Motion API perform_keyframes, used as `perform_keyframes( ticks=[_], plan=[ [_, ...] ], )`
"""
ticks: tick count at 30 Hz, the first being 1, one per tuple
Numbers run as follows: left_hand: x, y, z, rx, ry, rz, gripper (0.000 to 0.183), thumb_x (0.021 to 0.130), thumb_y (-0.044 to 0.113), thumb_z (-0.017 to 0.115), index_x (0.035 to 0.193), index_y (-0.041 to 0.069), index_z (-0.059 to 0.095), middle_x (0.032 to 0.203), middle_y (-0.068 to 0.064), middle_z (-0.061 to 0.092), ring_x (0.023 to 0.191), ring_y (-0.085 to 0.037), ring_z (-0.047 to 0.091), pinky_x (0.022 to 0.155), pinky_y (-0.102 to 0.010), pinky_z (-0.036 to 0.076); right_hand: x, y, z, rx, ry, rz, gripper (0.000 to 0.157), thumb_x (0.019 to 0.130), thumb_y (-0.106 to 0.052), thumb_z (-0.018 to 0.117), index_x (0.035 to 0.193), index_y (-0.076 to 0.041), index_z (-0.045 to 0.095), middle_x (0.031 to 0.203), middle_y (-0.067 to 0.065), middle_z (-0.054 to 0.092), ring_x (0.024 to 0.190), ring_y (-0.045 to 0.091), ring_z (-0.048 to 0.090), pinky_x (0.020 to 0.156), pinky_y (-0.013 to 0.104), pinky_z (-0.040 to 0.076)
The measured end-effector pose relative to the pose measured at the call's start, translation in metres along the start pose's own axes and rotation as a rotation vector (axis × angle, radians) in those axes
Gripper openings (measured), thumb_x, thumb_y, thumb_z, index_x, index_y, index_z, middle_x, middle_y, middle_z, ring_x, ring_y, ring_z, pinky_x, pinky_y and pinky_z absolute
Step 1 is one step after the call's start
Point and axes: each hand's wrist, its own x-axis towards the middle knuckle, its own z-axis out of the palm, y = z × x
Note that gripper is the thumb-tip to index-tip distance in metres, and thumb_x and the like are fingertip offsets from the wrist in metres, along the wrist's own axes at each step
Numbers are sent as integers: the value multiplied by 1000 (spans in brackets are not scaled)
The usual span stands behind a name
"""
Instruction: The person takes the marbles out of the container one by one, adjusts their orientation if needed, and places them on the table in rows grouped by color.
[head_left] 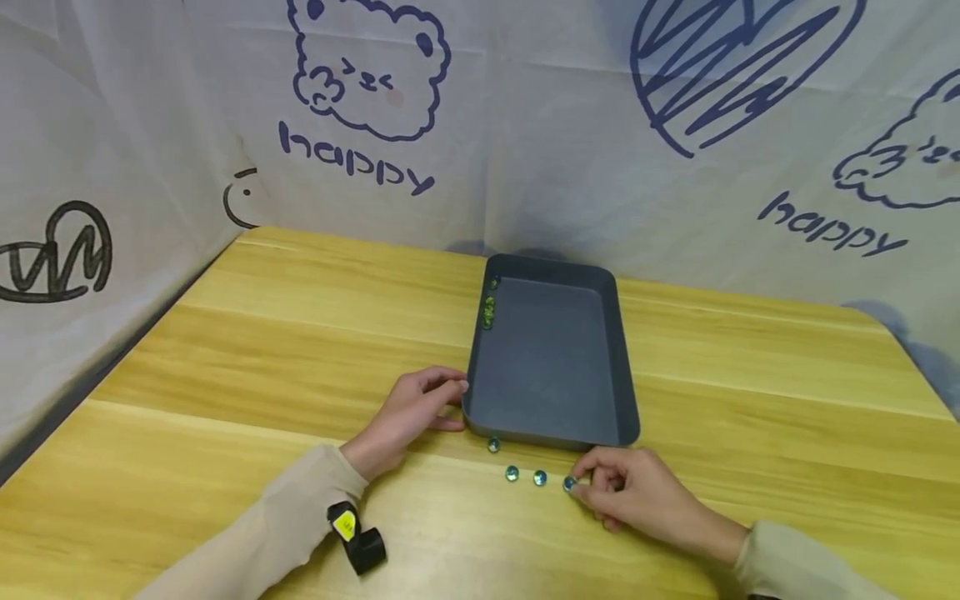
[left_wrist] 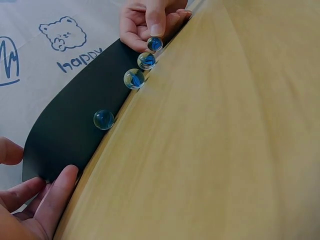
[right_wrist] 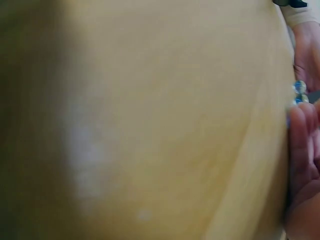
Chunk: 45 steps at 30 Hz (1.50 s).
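A dark grey rectangular tray point(head_left: 551, 358) lies on the table. At its near left corner my left hand point(head_left: 420, 408) rests its fingertips against the outside wall, fingers fairly straight. My right hand point(head_left: 645, 496) pinches a blue glass marble point(head_left: 570, 483) between thumb and forefinger, just in front of the tray's near right corner. Two more blue marbles, the middle one point(head_left: 540, 477) and its left neighbour point(head_left: 512, 473), line up beside it. Another marble point(head_left: 493, 445) sits closer to the tray's near wall. Inside, several green marbles point(head_left: 488, 312) stand along the left wall.
Wood-grain table point(head_left: 300, 333) extends on both sides of the tray. Behind it hangs a white cloth point(head_left: 525, 150) with drawings. A black strap with a yellow label point(head_left: 345, 525) is on the left sleeve.
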Motion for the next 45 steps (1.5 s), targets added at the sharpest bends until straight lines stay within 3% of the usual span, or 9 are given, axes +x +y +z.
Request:
perform_keyframes(
  ticks=[25,45],
  plan=[
    [-2,3,1,-9,-2,4,31,96,8,54,121,-9,59,110,-21,62,95,-23,62,74,-33,61,-2,5,3,4,36,-88,17,91,-16,69,102,-2,68,59,-3,57,44,10,53,38,30,52],
    [-1,3,0,-1,-7,-3,31,95,9,54,121,-7,59,109,-19,62,94,-22,63,75,-34,61,-1,5,2,10,21,-50,21,91,-19,69,104,-3,68,59,0,57,43,12,53,38,32,52]
  ],
)
